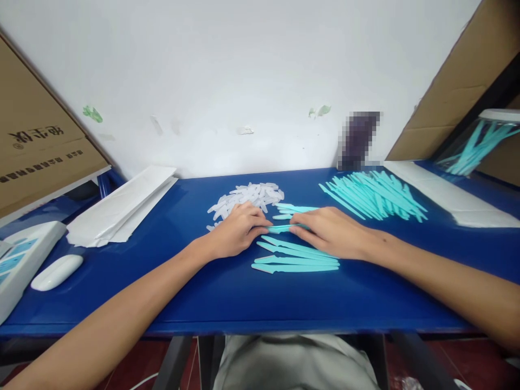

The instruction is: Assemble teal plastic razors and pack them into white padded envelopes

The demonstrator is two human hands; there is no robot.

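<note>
Left hand [236,230] pinches the tip end of a turquoise stick [279,229], right hand [339,230] the other end; two-ended grip probably keeps the thin piece from twisting. Translucent pieces [260,193] are heaped just beyond the left hand, stick pile [376,196] beyond the right, presumably for short reach. Loose sticks [298,268] lie fanned on the table [244,303], nearer the body than both hands, likely for separation.

Left hand [239,230] and right hand [341,230]: two. Held turquoise stick [279,229]: at least one. Near-side turquoise sticks [300,268]: four. Turquoise pile [374,195], white pile [247,196]: one each, pieces too many for counting. White oval object [57,272]: one. Lidded container [501,115]: one.
</note>
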